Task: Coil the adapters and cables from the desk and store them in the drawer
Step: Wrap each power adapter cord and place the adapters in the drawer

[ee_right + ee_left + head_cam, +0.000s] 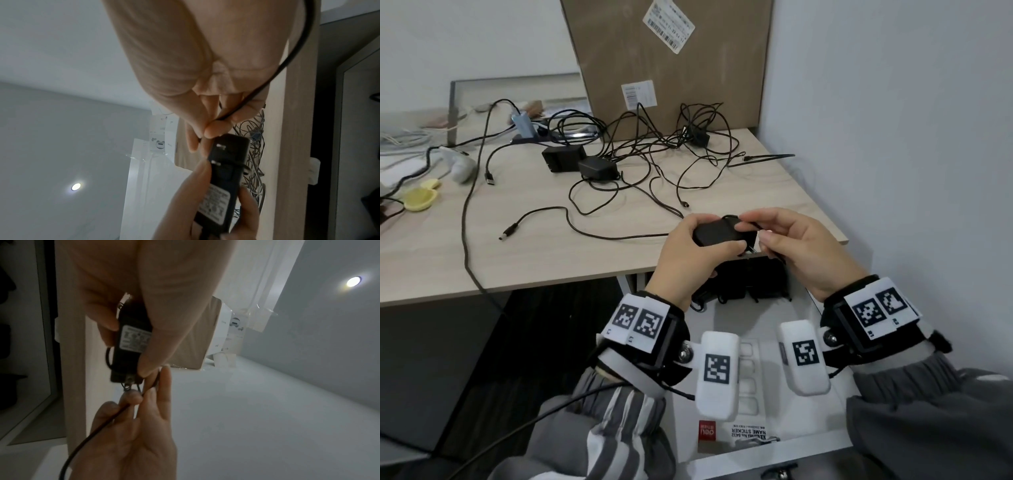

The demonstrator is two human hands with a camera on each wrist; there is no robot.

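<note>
Adapter (717,233) gripped in left hand (688,253); right hand (801,246) apparently pinches its cable (292,53).

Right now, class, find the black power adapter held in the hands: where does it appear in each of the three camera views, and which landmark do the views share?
Head: black power adapter centre, in the left hand, above the open drawer.
Left wrist: adapter left of centre, label facing the camera.
Right wrist: adapter lower centre, prongs showing.
Shared landmark: the cardboard box.
</note>
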